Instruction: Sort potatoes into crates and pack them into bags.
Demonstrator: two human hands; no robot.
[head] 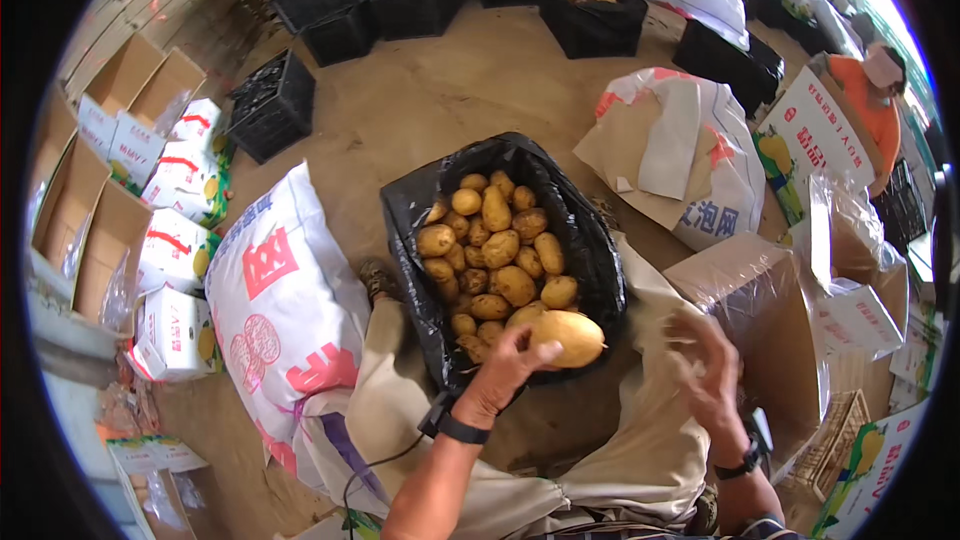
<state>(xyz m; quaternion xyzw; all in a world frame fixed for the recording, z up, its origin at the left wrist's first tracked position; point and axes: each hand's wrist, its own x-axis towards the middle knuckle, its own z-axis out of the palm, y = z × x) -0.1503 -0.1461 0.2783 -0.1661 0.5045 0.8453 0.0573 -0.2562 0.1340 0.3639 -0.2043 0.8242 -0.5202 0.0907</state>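
Between my knees stands a crate lined with black plastic (596, 251), with several potatoes (499, 249) heaped inside. Above its near end, my left hand (514, 360) grips one large, pale potato (571, 339), thumb along its side. My right hand (709, 367) is off to the right, above my trouser leg, blurred and with fingers apart; I see nothing in it. Beside that hand is an open cardboard box (772, 330) with a clear plastic liner. Both wrists wear dark straps.
A full white woven sack (289, 315) stands to my left, another white sack (720, 157) lies ahead right with cardboard on it. White printed cartons (176, 330) line the left side. Black crates (409, 4) are stacked at the back. A co-worker in orange (874, 112) is at far right.
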